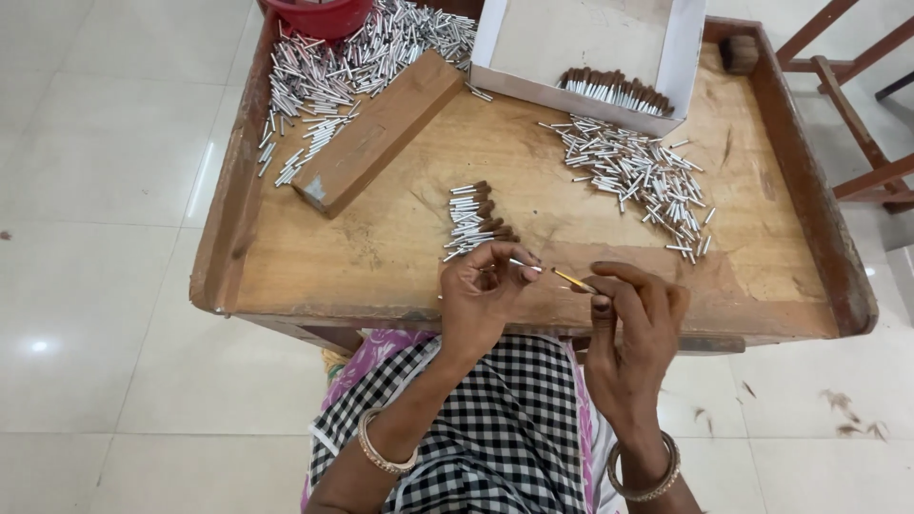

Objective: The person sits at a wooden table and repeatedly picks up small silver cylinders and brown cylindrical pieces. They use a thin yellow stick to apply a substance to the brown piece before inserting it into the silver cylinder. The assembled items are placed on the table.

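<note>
Checked black-and-white cloth (pixel 495 419) fills the lower centre of the frame, below a rimmed wooden work tray (pixel 381 238). At upper centre stands a white cardboard box (pixel 581 38); a long wooden block (pixel 376 128) lies upper left among loose silver metal tubes (pixel 314 81). The left hand (pixel 481 295) pinches a thin silver tube (pixel 524 265). The right hand (pixel 633 314) pinches a small yellow-tipped stick (pixel 571 280) just beside it.
</note>
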